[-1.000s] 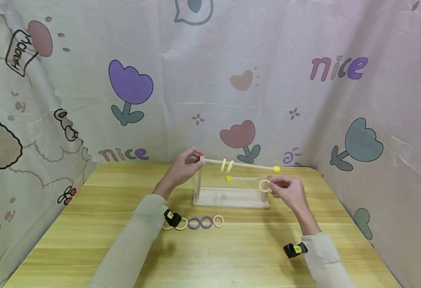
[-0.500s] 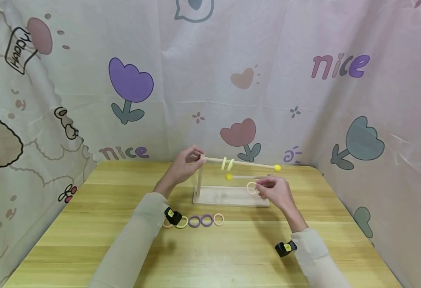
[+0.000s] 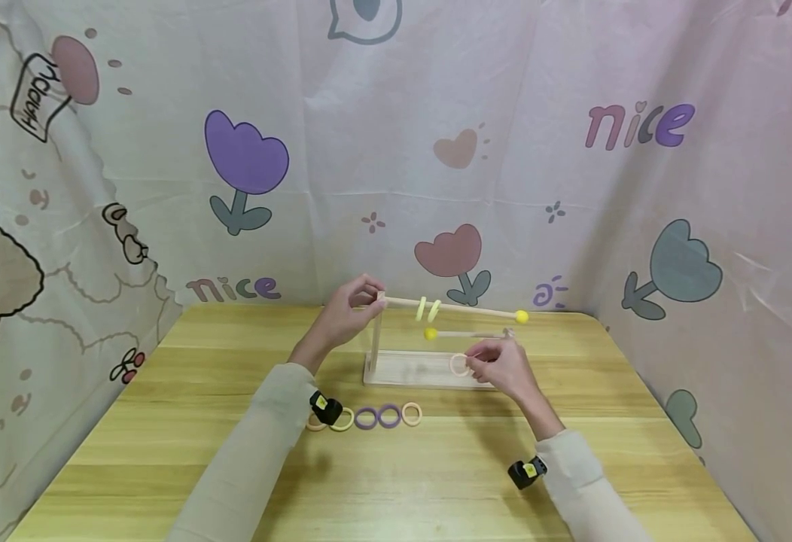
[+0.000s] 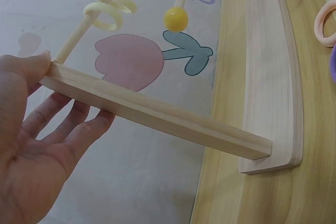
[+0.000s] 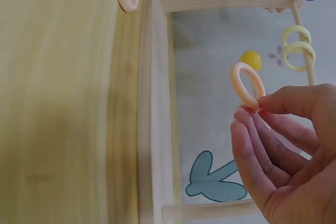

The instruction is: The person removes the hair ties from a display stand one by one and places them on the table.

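Note:
My left hand (image 3: 348, 315) grips the top of the taller wooden post (image 4: 157, 111) between thumb and fingers, at the stand's left end. From there a rod (image 3: 477, 310) with a yellow ball tip runs right, bearing two pale yellow rings (image 5: 298, 48). Thumb and fingertips of my right hand (image 3: 504, 367) pinch a peach ring (image 5: 247, 85) above the right part of the stand's base (image 3: 409, 369). Below the upper rod, a shorter rod (image 3: 467, 334) points left, ending in a yellow ball (image 3: 431, 333). In the head view my right hand covers most of the shorter post (image 5: 207, 211).
Several rings lie in a row on the wooden table in front of the stand: a peach ring (image 3: 412, 414), two purple rings (image 3: 389, 415) and a yellow ring (image 3: 343, 419), with another partly behind the left wrist camera (image 3: 325, 407). A printed curtain (image 3: 369, 150) hangs behind.
My right hand has carried the peach ring left and slightly down, from the shorter post's top to over the base. My left hand stays on the taller post.

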A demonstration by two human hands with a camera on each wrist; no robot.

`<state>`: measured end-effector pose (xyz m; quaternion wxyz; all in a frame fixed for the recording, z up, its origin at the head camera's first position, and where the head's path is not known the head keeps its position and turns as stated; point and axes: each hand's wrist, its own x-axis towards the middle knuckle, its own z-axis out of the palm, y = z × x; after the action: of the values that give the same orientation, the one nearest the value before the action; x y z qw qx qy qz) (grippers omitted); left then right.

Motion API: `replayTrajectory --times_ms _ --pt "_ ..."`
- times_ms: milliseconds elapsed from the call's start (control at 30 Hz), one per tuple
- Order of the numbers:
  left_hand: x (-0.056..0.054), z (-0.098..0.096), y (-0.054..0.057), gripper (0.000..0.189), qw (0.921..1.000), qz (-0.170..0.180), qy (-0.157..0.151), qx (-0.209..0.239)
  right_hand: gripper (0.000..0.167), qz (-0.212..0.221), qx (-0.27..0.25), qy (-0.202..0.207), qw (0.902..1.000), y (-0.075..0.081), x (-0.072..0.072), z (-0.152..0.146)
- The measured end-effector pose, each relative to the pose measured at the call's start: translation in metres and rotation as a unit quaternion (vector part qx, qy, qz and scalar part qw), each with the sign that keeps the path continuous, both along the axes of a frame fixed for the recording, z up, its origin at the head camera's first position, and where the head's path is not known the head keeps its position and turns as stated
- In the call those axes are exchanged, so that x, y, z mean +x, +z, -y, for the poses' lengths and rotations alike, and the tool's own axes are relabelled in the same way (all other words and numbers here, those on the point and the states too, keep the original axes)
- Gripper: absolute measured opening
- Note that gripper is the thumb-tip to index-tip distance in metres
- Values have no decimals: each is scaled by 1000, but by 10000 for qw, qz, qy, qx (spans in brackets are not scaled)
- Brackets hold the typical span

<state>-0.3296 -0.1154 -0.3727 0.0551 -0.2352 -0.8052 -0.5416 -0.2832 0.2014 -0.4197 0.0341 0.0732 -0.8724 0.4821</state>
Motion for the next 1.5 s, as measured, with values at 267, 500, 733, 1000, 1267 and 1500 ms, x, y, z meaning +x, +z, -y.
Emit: replayTrajectory --times_ms 267,500,733,1000,1267,1500 --pt "1 0 -1 17 10000 20 2 -8 9 160 48 57 9998 -9 4 6" --pt "1 1 -1 18 10000 50 22 -12 9 228 9 138 9996 -13 6 10" --pt "1 0 -1 19 9999 87 46 49 9 195 -28 312 9993 -19 5 12" --pt "1 -1 0 17 10000 44 39 -3 8 260 38 353 9990 -24 6 16" --pt "1 0 0 17 10000 -1 35 -24 7 410 129 468 9980 -29 7 20" --pt "1 -1 0 18 10000 -7 15 -12 6 370 139 644 9971 -36 7 22"
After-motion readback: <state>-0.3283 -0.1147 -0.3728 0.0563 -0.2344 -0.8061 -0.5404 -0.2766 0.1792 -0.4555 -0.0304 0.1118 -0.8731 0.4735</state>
